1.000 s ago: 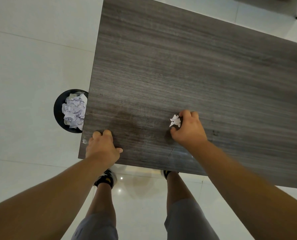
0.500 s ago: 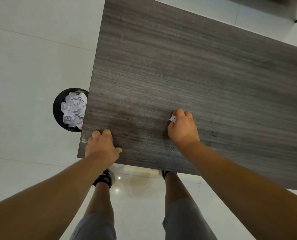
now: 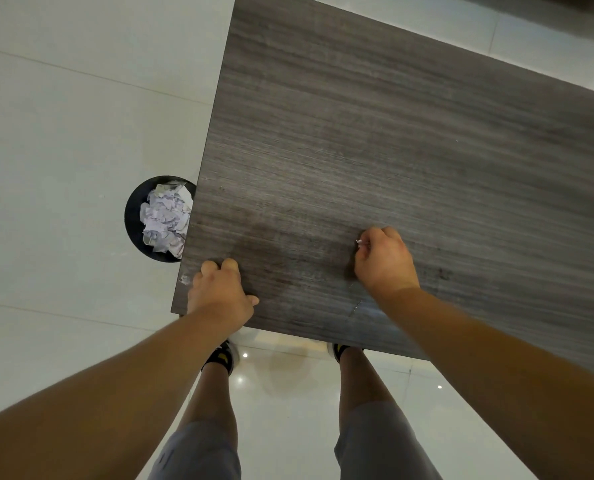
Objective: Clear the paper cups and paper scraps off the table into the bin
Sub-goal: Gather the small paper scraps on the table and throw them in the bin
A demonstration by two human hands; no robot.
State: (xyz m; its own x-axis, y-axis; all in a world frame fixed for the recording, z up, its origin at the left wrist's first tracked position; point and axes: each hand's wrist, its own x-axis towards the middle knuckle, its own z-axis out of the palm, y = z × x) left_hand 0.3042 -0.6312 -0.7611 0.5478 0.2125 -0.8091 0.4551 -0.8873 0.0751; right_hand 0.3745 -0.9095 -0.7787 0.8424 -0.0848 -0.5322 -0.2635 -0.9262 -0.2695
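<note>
On the tabletop (image 3: pixel 392 133) my left hand (image 3: pixel 219 296) rests fisted at the corner, bracing me (holding nothing I can see); beside it the bin (image 3: pixel 133 220) waits; my right hand (image 3: pixel 384 261) clamps the paper scrap (image 3: pixel 360 242), ready to carry.

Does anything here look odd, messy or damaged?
Little stands out. The table has a pale scuff at its near left corner by the left hand, and a light scratch near its front edge. The bin sits half under the table, heaped with crumpled paper. The right hand pinches a last scrap.
</note>
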